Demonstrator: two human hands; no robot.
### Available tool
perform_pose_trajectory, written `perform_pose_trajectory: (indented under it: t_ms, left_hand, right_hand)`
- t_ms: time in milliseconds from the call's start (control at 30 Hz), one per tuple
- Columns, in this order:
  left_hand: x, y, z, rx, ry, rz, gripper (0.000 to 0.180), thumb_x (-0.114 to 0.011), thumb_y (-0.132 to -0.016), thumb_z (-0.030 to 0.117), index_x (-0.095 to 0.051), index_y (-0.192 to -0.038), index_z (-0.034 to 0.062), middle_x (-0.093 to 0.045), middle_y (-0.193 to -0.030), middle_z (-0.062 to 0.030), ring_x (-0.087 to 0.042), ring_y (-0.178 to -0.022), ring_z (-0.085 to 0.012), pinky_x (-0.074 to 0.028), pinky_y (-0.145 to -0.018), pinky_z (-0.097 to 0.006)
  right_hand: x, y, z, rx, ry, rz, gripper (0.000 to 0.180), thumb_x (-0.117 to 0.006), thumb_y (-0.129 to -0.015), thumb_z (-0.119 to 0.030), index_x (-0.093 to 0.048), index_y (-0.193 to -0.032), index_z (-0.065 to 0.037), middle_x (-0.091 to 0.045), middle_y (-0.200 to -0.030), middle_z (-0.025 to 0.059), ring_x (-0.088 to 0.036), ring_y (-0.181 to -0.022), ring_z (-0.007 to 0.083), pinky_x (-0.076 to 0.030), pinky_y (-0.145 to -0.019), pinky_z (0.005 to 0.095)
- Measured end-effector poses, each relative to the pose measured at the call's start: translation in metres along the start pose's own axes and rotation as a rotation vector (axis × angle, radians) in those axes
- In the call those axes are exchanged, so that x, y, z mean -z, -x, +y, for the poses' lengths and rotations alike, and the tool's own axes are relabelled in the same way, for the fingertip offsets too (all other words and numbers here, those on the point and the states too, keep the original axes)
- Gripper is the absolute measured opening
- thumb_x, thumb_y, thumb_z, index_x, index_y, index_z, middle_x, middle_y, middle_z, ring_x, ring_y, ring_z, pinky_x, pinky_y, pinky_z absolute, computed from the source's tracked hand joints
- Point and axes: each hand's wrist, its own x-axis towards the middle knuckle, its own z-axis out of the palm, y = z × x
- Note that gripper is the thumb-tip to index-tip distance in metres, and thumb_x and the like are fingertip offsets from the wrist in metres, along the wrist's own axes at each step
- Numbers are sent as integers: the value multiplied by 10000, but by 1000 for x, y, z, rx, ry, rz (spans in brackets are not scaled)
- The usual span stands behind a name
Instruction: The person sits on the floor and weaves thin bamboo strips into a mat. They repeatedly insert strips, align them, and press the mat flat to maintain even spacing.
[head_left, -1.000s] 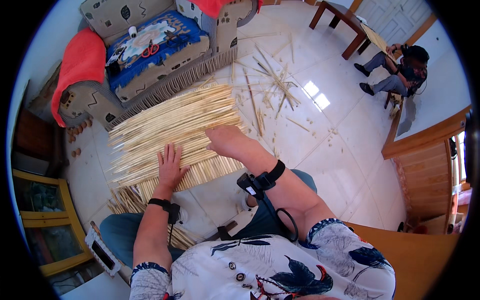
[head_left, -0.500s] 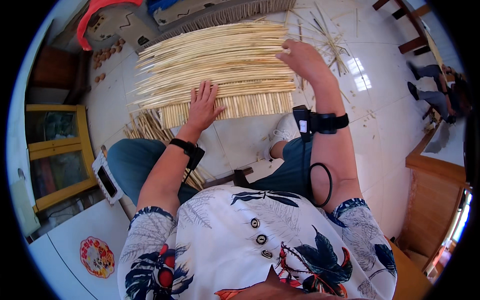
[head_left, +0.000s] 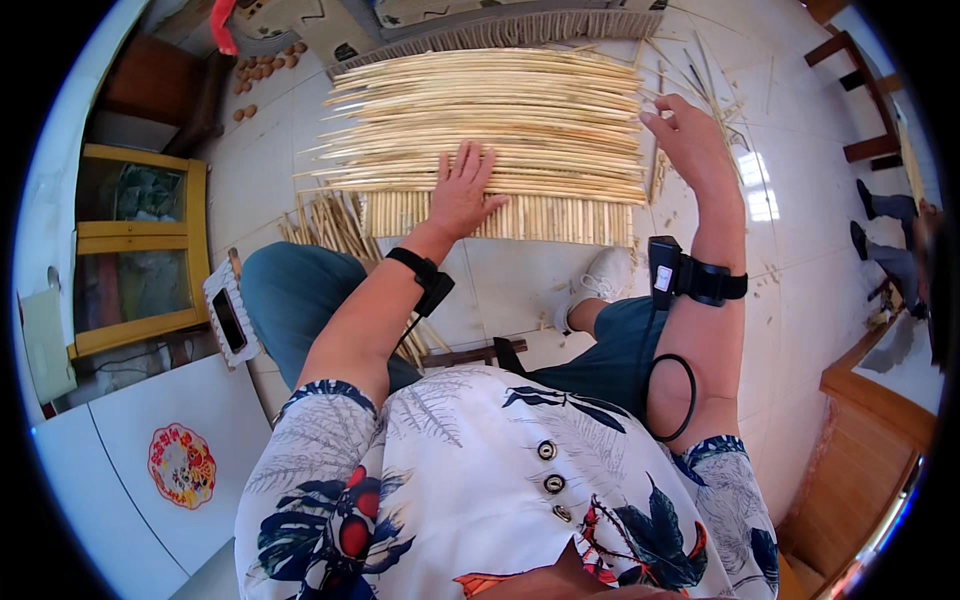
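Observation:
A panel of pale, straight plant stalks (head_left: 480,120), laid side by side, stretches in front of me. Below its near edge shows a layer of stalks set crosswise (head_left: 560,218). My left hand (head_left: 464,196) lies flat on the near part of the panel, fingers spread. Beside the stalks' right ends is my right hand (head_left: 692,145), its fingers bent and the thumb apart from them. I see nothing held in it. Whether its fingertips touch the stalk ends is hard to tell.
Loose stalks lie beyond my right hand (head_left: 712,85) and by my left knee (head_left: 335,225). A sofa with a fringed cover (head_left: 500,32) stands behind the panel. Left is a yellow-framed cabinet (head_left: 140,250); a seated person's legs (head_left: 890,230) show at far right.
The whole view has shifted, so the panel sits further right in it. My right hand has moved slightly outward from over the stalk ends. My left hand stays flat on the panel.

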Motion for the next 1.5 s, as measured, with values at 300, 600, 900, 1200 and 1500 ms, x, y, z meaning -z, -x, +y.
perform_pose_trajectory:
  t_ms: [300,600,900,1200,1500]
  left_hand:
    - [-7,4,-4,6,-9,22,695,-524,-826,453,-304,-1374,86,-260,-1427,-163,-196,-1340,-316,-138,-1068,-517]
    - [6,-1,0,35,33,27,689,-506,-843,458,-291,-1376,79,-234,-1433,-177,-173,-1343,-330,-123,-1071,-517]
    - [6,-40,-19,63,5,54,687,-496,-855,456,-284,-1376,62,-235,-1425,-201,-187,-1335,-345,-125,-1066,-519]
    - [-7,-44,-21,88,-1,33,668,-467,-866,476,-290,-1379,87,-261,-1424,-182,-201,-1338,-319,-132,-1064,-521]
    - [27,-47,-37,121,-35,38,678,-452,-882,470,-233,-1405,97,-201,-1453,-166,-109,-1368,-304,-83,-1081,-511]
  right_hand:
    - [-6,-4,10,-36,-29,-11,371,-603,-814,-302,-577,-1033,-4,-634,-842,214,-610,-802,352,-466,-709,400]
    - [-2,0,-4,-46,-72,-45,358,-610,-812,-279,-564,-1026,3,-632,-782,200,-613,-752,339,-464,-667,388]
    - [-7,1,-12,3,-41,-54,350,-611,-805,-270,-575,-1007,13,-633,-770,212,-614,-753,358,-465,-669,403]
    - [-9,0,-9,45,-4,-63,345,-603,-809,-278,-578,-1004,6,-628,-790,224,-607,-777,370,-466,-688,417]
    - [-11,-3,-13,28,43,-60,357,-596,-812,-299,-571,-1023,-12,-630,-809,216,-602,-807,365,-465,-710,432]
